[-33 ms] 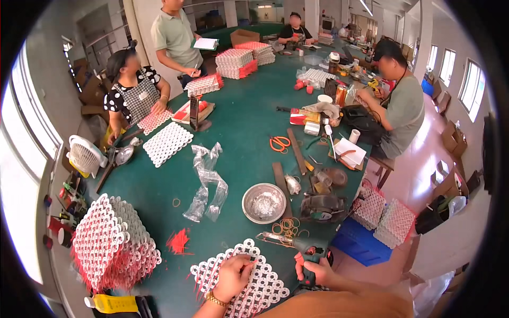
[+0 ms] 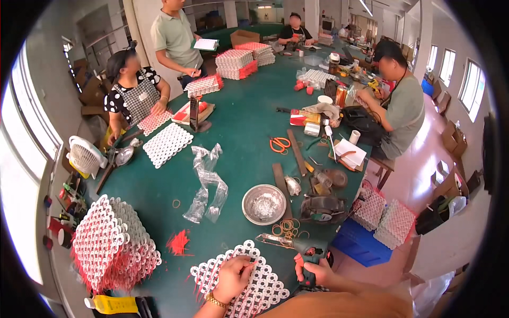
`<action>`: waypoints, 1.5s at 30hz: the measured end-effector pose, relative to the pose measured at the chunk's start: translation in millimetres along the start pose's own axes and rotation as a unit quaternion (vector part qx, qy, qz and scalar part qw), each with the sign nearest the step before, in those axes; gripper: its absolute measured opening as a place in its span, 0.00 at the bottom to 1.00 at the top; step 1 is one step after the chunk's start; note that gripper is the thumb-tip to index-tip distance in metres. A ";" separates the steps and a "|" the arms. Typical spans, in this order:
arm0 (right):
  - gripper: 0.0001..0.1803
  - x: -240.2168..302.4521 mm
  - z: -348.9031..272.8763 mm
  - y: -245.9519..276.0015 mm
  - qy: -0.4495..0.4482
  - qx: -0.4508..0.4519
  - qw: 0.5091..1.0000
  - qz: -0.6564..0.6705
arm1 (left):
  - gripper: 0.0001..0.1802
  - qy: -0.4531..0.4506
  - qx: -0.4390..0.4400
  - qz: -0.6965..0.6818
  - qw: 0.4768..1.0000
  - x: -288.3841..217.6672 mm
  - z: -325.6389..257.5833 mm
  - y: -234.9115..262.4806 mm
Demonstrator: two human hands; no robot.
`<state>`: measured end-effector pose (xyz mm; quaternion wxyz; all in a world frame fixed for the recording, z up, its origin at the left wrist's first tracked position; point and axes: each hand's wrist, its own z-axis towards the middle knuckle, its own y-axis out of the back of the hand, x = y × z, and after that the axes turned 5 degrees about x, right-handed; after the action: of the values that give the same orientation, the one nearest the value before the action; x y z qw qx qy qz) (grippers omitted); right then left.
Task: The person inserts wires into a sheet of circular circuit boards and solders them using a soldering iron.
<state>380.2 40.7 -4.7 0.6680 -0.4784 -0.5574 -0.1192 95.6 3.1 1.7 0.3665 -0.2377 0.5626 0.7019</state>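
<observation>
My left hand (image 2: 232, 278) rests on a white panel of joined rings (image 2: 265, 286) with dark holes and thin red strands. Its thumb and fingers are pinched together over the panel; a bit of red shows at their tips, too small to make out. My right hand (image 2: 317, 271) is wrapped round the handle of a green and black pistol-grip power tool (image 2: 307, 248). The tool's long metal nose points left, above the panel's far right edge. A small pile of loose red strands (image 2: 179, 243) lies beyond the panel to the left.
A tall stack of ring panels (image 2: 114, 241) stands at left, near a yellow-labelled bottle (image 2: 114, 304). Ahead are a metal bowl (image 2: 246, 205) of silvery bits, rubber bands (image 2: 286, 228), clear plastic wrap (image 2: 204, 183) and orange-handled scissors (image 2: 279, 144). Several people work round the green table (image 2: 238, 116).
</observation>
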 end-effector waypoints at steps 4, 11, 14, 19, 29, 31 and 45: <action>0.21 -1.6 0.9 7.9 -0.010 0.029 0.999 0.010 | 0.05 0.005 0.002 0.001 1.000 0.1 0.4 -0.1; 0.23 -2.5 0.2 11.5 -0.004 0.040 0.999 0.033 | 0.06 0.008 -0.001 -0.013 1.000 -4.7 2.9 2.0; 0.24 -4.1 0.6 13.7 -0.009 0.041 0.999 0.034 | 0.06 -0.019 -0.014 0.011 1.000 -1.3 3.2 -0.6; 0.24 1.3 0.4 11.7 -0.013 0.038 0.998 0.039 | 0.05 -0.008 -0.017 -0.023 1.000 -3.8 5.8 0.0; 0.23 -7.4 -4.4 19.9 0.022 0.058 0.996 0.060 | 0.04 -0.007 -0.013 -0.031 0.999 -2.9 3.7 -3.1; 0.23 -2.5 -3.5 17.3 0.016 0.059 0.997 0.056 | 0.02 0.009 -0.012 -0.036 0.999 -7.7 -0.2 -6.2; 0.25 -8.8 -3.4 17.5 0.047 0.077 0.992 0.089 | 0.02 0.058 -0.026 0.011 0.998 -19.1 -1.3 -4.6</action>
<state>391.3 43.8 -20.8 0.7361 -0.4671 -0.4883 -0.0387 110.9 -2.4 12.8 0.3187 -0.2814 0.5670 0.7055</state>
